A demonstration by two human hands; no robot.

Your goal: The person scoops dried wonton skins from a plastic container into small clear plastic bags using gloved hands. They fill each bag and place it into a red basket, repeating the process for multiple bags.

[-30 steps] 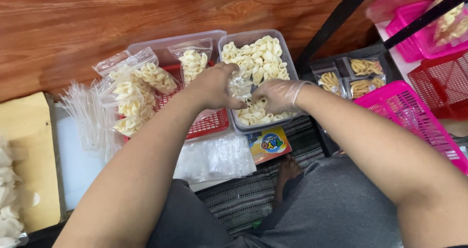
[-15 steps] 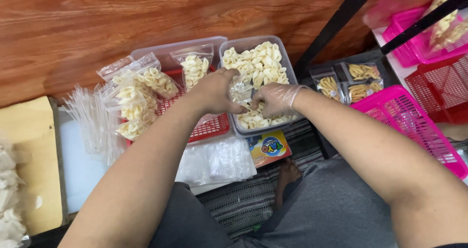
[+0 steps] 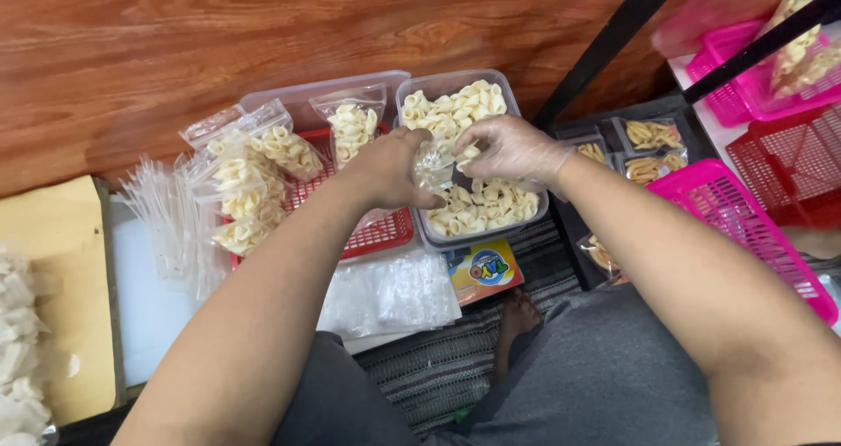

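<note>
A view from above of a person seated on the floor, both bare arms reaching forward over a clear plastic tub filled with pale, shell-shaped crackers. The left hand is closed around the mouth of a small clear plastic bag, pinching it just above the middle of the tub. The right hand, which wears a thin see-through glove, has its fingers curled together at the bag's opening, touching it; whether it grips any crackers cannot be told.

Just left of the tub sits a red mesh basket with several filled, sealed bags of crackers piled in and over it, and one filled bag standing upright against a clear lid behind. Further left lies a loose heap of empty clear bags on a white board, beside a yellow board near the left edge of the floor area. In front of the basket, near the person's knees, lies a stack of flat clear bags and a small colourful packet. To the right, a pink basket and a red basket stand close together, with small packs of darker snacks behind them.
</note>
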